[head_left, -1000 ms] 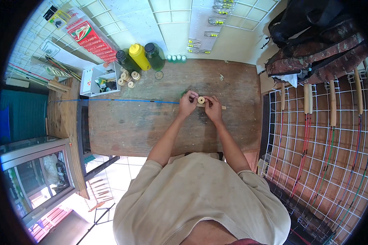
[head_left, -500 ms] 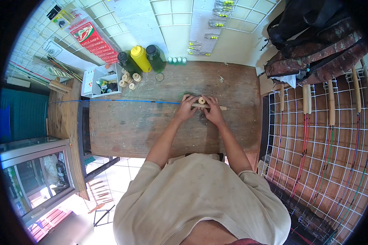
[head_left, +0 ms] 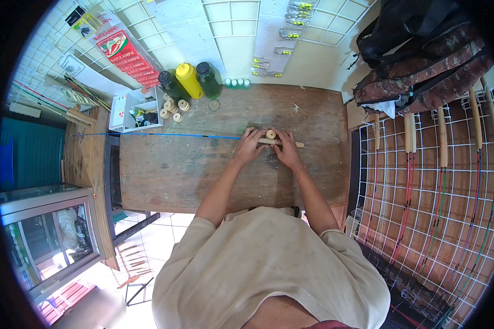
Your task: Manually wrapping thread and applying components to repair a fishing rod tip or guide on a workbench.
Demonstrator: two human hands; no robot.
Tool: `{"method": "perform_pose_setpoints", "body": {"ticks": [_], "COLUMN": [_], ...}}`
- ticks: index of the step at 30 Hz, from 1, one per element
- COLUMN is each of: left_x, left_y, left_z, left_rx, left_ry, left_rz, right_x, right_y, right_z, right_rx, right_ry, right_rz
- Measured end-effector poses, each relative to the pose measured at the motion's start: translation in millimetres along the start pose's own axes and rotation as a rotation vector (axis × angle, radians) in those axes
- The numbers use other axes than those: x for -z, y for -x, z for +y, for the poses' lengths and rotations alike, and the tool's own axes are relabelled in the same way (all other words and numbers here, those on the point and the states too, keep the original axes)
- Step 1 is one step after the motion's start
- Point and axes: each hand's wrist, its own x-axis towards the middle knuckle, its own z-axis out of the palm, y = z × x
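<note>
A thin blue rod (head_left: 181, 135) lies crosswise on the wooden table, with a pale wooden handle (head_left: 298, 145) at its right end. Both my left hand (head_left: 249, 144) and my right hand (head_left: 284, 147) have bent fingers closed on the handle, one either side of a round wooden spool (head_left: 270, 134). The spool sits just beyond the handle, between my fingertips, its centre hole visible. Some green material shows behind my left fingers, too small to make out.
Wooden table (head_left: 164, 175); at its back left, a white organiser (head_left: 118, 112), several spools (head_left: 177, 117), yellow squeeze bottle (head_left: 187, 82), two dark green bottles (head_left: 208, 81) and small vials (head_left: 237, 83). Racked rods (head_left: 443, 137) and camouflage bags (head_left: 400, 82) at right. Glass-fronted cabinet (head_left: 52, 236) at lower left.
My fingers have shifted from pinching near the spool to resting over the handle on both sides of it, more of which now shows below the spool. Little differs from half a second ago.
</note>
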Motion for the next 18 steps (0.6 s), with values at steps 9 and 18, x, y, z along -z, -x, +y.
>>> {"method": "perform_pose_setpoints", "body": {"ticks": [9, 18], "left_x": [11.1, 20.0], "left_y": [4.8, 7.1], "left_z": [5.1, 16.4], "left_rx": [-0.078, -0.168], "left_ry": [-0.255, -0.306], "left_rz": [0.084, 0.132], "right_x": [3.3, 4.3], "right_y": [4.7, 10.4], "right_z": [-10.0, -12.8], "right_rx": [0.065, 0.202], "right_ry": [0.001, -0.010], "right_rz": [0.093, 0.224]}}
